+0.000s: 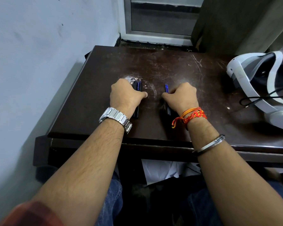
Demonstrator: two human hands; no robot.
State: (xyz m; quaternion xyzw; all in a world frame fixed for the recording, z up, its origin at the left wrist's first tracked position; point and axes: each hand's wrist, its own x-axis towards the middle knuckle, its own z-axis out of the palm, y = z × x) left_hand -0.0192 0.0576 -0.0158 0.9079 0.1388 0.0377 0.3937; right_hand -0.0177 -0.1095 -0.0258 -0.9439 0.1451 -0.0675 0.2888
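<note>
Both my hands lie knuckles-up on a dark brown table (170, 67). My left hand (125, 93) covers a bunch of dark pens with blue parts (137, 86); its fingers curl round them and the pen ends stick out past the knuckles and below the wrist. My right hand (181, 95) curls round a second bunch of blue pens (166, 88), whose tips show just left of the knuckles. The middle of each bunch is hidden under the hand. A steel watch sits on my left wrist, red and orange threads on my right.
A white and grey headset (258, 82) with a black cable lies at the table's right side. A pale wall runs along the left, a window frame (153, 36) and curtain stand behind. The table's front edge is near my forearms.
</note>
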